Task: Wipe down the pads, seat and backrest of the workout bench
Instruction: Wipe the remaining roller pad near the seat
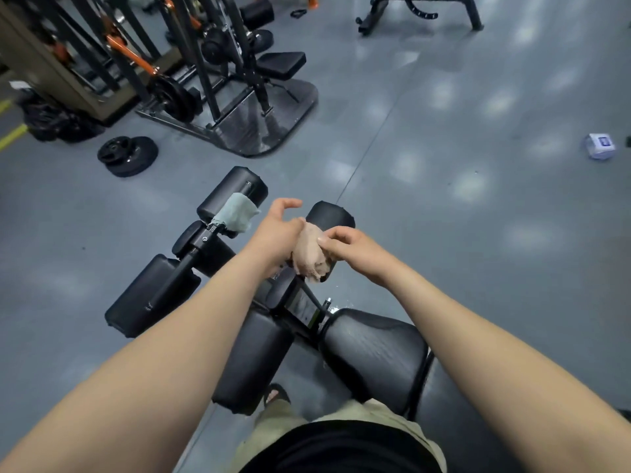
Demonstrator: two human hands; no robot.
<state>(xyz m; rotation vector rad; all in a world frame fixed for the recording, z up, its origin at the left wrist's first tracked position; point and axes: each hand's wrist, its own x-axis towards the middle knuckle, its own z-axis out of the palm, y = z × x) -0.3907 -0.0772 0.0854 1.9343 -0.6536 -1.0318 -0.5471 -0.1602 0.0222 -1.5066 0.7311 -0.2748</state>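
Note:
A black workout bench stands below me, with a roller pad (330,215) at the far end, a second roller pad (235,189) to its left, and two larger pads (372,353) close to my legs. A pinkish-beige cloth (309,254) hangs bunched between my hands over the bench's middle bar. My right hand (355,249) pinches the cloth's upper edge with curled fingers. My left hand (276,233) touches the cloth's left side, its fingers spread and loosely bent. A pale green cloth (237,216) lies draped over the left roller pad's bar.
Grey gym floor surrounds the bench. A weight plate (127,155) lies on the floor at the left. A black rack machine (225,83) with orange parts stands at the back left, another bench (420,11) at the back, and a small white box (600,146) at the right.

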